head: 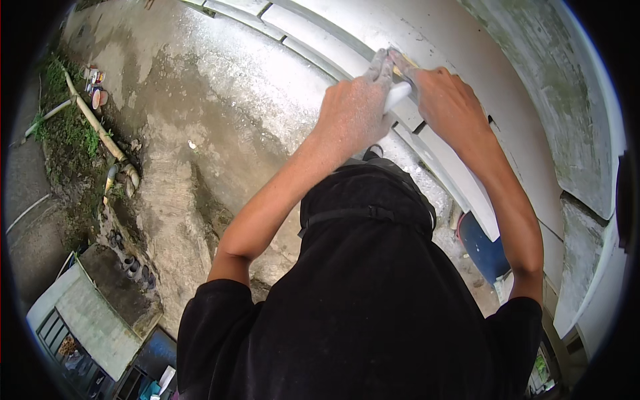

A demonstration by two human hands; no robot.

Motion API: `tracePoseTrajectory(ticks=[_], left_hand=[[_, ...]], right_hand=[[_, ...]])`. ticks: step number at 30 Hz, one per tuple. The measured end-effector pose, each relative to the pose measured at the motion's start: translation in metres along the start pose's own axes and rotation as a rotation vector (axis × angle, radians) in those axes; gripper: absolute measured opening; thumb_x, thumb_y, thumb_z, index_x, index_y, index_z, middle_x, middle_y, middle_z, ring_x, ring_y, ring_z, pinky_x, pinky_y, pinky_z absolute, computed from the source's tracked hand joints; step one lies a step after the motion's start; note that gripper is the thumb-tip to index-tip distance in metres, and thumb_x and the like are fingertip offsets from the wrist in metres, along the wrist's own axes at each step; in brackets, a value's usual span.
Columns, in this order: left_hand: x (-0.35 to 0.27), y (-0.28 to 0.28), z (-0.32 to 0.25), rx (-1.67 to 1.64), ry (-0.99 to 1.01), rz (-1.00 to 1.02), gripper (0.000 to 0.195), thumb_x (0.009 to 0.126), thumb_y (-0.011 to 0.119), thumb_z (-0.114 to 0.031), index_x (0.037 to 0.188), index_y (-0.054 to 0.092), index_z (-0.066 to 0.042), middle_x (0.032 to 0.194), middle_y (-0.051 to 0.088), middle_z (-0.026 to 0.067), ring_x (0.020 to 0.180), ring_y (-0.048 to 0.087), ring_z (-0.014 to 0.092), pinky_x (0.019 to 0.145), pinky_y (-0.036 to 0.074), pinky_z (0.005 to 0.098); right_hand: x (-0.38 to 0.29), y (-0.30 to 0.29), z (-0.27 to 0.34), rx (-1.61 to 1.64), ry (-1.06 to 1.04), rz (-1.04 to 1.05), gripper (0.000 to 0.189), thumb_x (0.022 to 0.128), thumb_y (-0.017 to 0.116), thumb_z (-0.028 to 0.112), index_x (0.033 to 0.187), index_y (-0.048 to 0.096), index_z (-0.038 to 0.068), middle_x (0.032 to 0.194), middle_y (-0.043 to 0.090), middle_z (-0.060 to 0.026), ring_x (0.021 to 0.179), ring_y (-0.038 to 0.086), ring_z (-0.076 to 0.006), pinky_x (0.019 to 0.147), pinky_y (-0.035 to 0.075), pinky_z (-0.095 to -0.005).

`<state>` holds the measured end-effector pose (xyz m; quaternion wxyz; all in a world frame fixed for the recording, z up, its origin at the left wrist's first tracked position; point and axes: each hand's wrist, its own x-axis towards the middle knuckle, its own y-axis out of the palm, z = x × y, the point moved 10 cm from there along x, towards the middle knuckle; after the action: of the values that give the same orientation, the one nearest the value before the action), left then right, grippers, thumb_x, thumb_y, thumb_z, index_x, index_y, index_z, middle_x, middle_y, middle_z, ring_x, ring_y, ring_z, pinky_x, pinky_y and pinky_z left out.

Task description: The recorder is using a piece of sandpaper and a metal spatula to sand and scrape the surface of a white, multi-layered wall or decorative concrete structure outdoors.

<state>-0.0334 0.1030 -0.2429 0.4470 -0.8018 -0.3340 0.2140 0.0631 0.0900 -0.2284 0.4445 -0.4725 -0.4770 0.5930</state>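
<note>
My left hand (356, 107), its fingers coated in white dust, is closed around a smooth white rounded piece (398, 96); most of that piece is hidden by the palm. Beside it, my right hand (447, 102) pinches a thin yellow piece (409, 61) under its dusty fingertips, too covered to tell its kind. The fingertips of both hands meet against a long white ledge (320, 37) on the white wall (480, 75). Narrow dark gaps break the ledge into sections.
White dust coats the concrete ground (240, 70) below the ledge. A blue barrel (482, 250) stands low at the right, near the wall. Pipes (95, 120) and small buckets (99, 97) lie at the left by mossy soil. Shoes (132, 267) sit near a low pale structure (95, 320).
</note>
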Motion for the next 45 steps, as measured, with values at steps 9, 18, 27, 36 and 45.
tracePoseTrajectory(ticks=[9,18,27,36,45], left_hand=[[0.001,0.001,0.001,0.029,-0.020,-0.058,0.072,0.069,0.069,-0.010,0.137,0.055,0.009,0.131,0.065,0.0237,0.081,0.074,0.036,0.072,0.062,0.0433],[0.002,-0.001,0.002,0.063,0.000,-0.011,0.081,0.069,0.070,-0.012,0.144,0.048,0.007,0.144,0.055,0.0236,0.090,0.074,0.037,0.077,0.062,0.0428],[0.011,0.000,0.009,0.191,-0.017,-0.037,0.073,0.071,0.070,-0.013,0.141,0.054,0.002,0.145,0.056,0.0195,0.090,0.073,0.038,0.081,0.061,0.0444],[-0.007,-0.059,0.078,-0.109,-0.312,-0.157,0.047,0.096,0.066,-0.044,0.096,0.067,0.003,0.072,0.068,0.0252,0.071,0.072,0.037,0.066,0.055,0.0470],[0.026,-0.011,-0.021,-0.079,0.000,-0.291,0.022,0.100,0.061,-0.022,0.107,0.066,-0.002,0.095,0.066,0.0131,0.074,0.066,0.022,0.064,0.057,0.0366]], right_hand=[[0.000,-0.011,0.008,0.135,0.075,0.045,0.025,0.088,0.057,-0.003,0.112,0.065,-0.006,0.096,0.066,-0.0266,0.089,0.069,-0.0413,0.080,0.057,-0.0487],[0.003,-0.004,0.003,0.132,0.073,0.023,0.018,0.087,0.058,-0.003,0.104,0.065,-0.006,0.100,0.066,-0.0274,0.092,0.069,-0.0423,0.079,0.058,-0.0488],[0.026,-0.001,0.005,0.148,0.012,-0.112,0.016,0.088,0.057,0.000,0.101,0.063,-0.007,0.100,0.066,-0.0286,0.090,0.069,-0.0432,0.080,0.058,-0.0500],[-0.071,-0.021,-0.053,0.605,0.250,-0.137,0.057,0.086,0.057,0.002,0.142,0.058,0.011,0.098,0.063,-0.0345,0.084,0.066,-0.0449,0.084,0.051,-0.0471],[-0.193,0.039,-0.084,0.739,0.540,-0.140,0.062,0.088,0.060,0.002,0.149,0.049,0.010,0.108,0.059,-0.0330,0.069,0.044,-0.0331,0.078,0.048,-0.0305]])
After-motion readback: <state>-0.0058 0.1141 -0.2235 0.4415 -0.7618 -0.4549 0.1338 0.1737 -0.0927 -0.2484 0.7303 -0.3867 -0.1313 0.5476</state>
